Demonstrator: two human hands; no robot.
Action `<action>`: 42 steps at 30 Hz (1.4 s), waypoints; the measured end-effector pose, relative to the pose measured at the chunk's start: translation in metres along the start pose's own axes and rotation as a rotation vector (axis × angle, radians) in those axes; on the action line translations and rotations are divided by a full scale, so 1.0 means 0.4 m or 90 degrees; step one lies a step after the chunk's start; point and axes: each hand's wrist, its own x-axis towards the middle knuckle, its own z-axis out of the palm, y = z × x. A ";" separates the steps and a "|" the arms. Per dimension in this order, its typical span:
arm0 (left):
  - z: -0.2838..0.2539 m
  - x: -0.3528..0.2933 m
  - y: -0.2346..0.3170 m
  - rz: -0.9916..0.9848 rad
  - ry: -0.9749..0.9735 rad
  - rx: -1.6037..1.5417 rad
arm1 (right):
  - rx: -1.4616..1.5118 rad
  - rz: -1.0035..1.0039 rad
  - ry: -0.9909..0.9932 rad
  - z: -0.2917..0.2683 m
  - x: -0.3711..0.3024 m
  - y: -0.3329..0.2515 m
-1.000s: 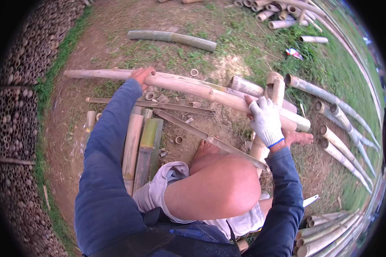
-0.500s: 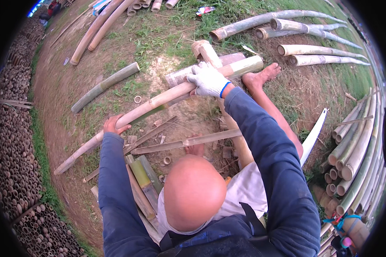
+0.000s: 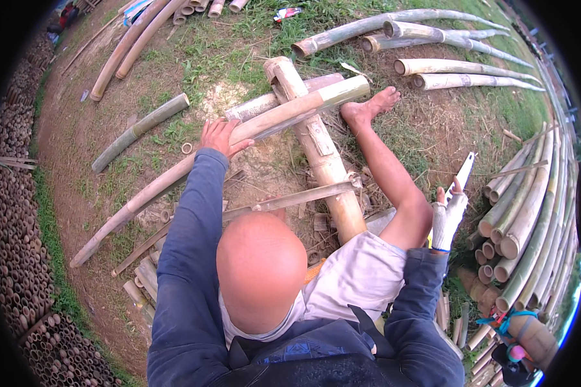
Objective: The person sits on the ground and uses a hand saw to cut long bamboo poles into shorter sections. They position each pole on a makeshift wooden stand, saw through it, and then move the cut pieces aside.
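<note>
A person's right hand (image 3: 450,220), in a white knitted glove with bare fingertips, has just left the bamboo and moved to a long white tapering blade (image 3: 464,171) at the right, so the left hand now steadies the work alone. The gloved fingers are around the blade's lower end; how firmly they close, I cannot tell. The bare left hand (image 3: 219,137) has shifted along a long tan bamboo pole (image 3: 279,120), grasping it from above. The pole lies slantwise across a thick tan bamboo post (image 3: 332,175), just below the post's notched upper end, its thicker end near a bare foot (image 3: 372,106). The pole looks slightly curved, ringed at its joints, mostly smooth and tan, with a mottled grey-green band near the thicker end.
</note>
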 end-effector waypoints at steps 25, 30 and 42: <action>-0.041 0.220 0.268 -0.137 -0.251 0.012 | 0.304 0.237 -0.031 -0.259 -0.256 0.086; -0.037 0.219 0.268 -0.132 -0.242 0.022 | 0.722 0.163 -0.114 -0.267 -0.176 -0.085; -0.033 0.222 0.266 -0.148 -0.252 0.040 | 0.715 0.094 -0.410 0.176 -0.020 -0.376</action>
